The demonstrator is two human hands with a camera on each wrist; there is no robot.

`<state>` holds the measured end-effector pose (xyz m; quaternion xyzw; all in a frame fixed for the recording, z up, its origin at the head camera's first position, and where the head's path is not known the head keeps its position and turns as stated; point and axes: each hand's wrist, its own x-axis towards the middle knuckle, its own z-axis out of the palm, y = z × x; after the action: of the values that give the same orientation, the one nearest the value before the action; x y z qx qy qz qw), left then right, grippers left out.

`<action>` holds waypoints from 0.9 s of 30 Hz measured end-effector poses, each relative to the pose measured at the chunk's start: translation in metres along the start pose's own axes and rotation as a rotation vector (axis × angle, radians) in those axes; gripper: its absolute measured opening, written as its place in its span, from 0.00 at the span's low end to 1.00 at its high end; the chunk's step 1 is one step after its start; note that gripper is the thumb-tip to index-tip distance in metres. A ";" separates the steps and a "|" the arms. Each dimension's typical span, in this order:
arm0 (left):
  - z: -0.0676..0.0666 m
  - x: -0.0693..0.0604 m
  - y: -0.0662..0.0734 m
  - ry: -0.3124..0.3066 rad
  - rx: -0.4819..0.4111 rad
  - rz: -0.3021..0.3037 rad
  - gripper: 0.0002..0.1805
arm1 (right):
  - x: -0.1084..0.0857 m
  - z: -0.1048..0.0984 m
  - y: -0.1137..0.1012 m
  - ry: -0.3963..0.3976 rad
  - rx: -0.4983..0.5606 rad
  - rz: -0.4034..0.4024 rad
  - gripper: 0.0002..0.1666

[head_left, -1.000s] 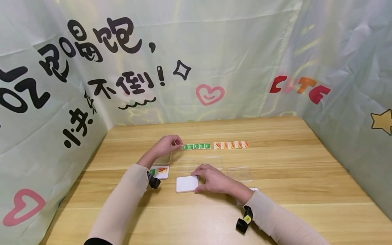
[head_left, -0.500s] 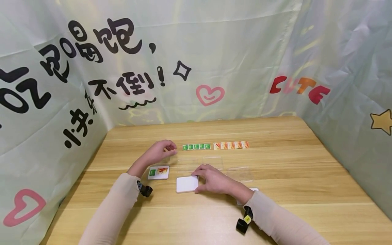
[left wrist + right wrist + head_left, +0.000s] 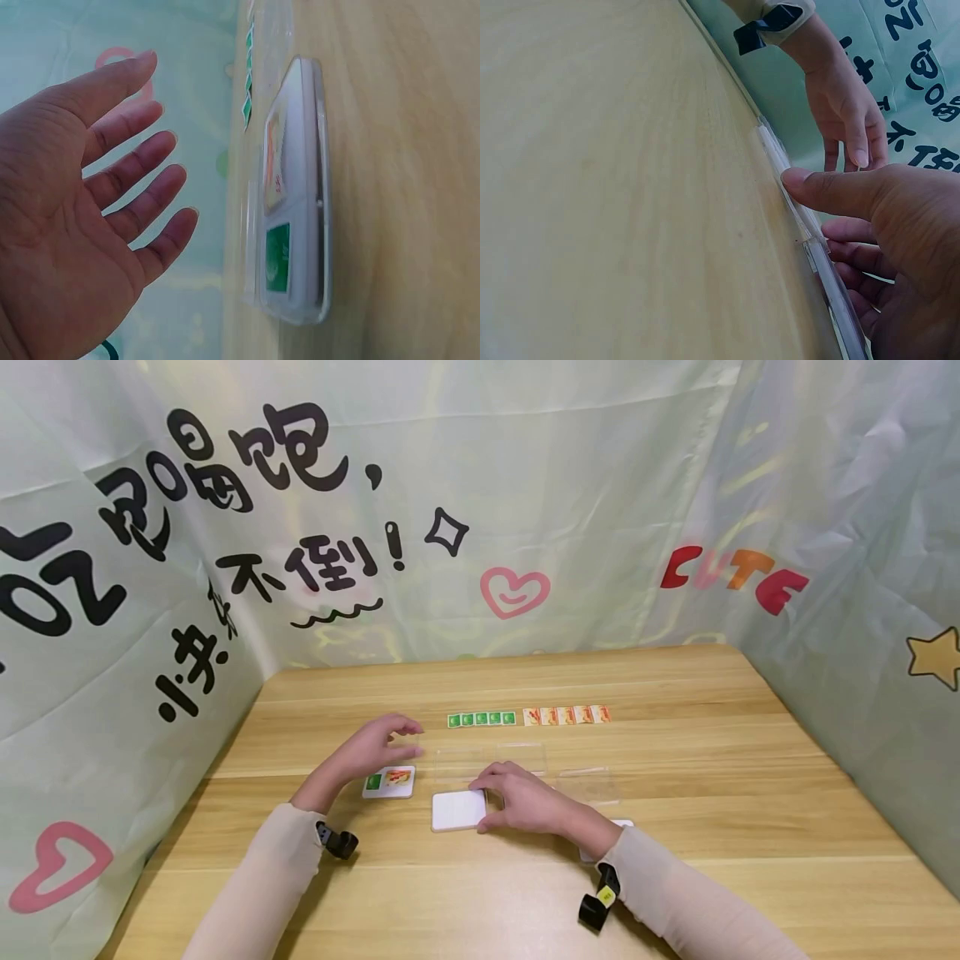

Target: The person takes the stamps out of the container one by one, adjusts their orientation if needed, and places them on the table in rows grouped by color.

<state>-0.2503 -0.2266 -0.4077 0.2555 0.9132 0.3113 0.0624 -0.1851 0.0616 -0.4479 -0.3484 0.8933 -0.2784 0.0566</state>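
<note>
In the head view my left hand (image 3: 369, 748) hovers just behind the left small white box (image 3: 388, 782), whose top bears a green sticker (image 3: 277, 257) and an orange-red one (image 3: 274, 161). The left wrist view shows that hand's fingers spread, holding nothing. A second small white box (image 3: 453, 811), its top blank, lies flat in the middle of the table. My right hand (image 3: 525, 797) grips this box's right end, thumb on the near edge and fingers at the far edge. Part of that end is hidden by the hand.
Behind the boxes lie a row of green stickers (image 3: 482, 719) and a row of orange-red stickers (image 3: 567, 716). Several clear plastic lids, one a right-hand lid (image 3: 587, 787), lie between. Another white box (image 3: 623, 823) is mostly hidden under my right wrist. Printed cloth walls (image 3: 592, 527) border the table.
My left hand has drawn back from the left end of the green row, moving left and nearer, uncovering the left box. My right hand and its box have stayed put.
</note>
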 end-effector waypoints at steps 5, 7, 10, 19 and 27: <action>0.000 -0.010 -0.004 0.000 -0.024 -0.014 0.24 | 0.000 0.000 0.000 0.002 -0.004 -0.006 0.33; 0.001 -0.013 -0.005 -0.005 -0.033 -0.023 0.25 | 0.000 0.000 0.000 0.004 -0.002 -0.010 0.33; 0.001 -0.018 -0.007 -0.008 -0.034 -0.018 0.27 | 0.000 0.000 0.000 0.005 0.000 -0.012 0.33; 0.002 -0.034 -0.017 0.005 -0.029 0.011 0.30 | 0.001 0.000 0.001 -0.002 -0.009 -0.002 0.34; 0.003 -0.043 -0.020 0.020 0.078 0.018 0.31 | 0.001 -0.003 -0.001 -0.021 -0.007 -0.005 0.35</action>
<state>-0.2207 -0.2602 -0.4243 0.2628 0.9228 0.2787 0.0406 -0.1861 0.0623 -0.4449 -0.3537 0.8928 -0.2715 0.0641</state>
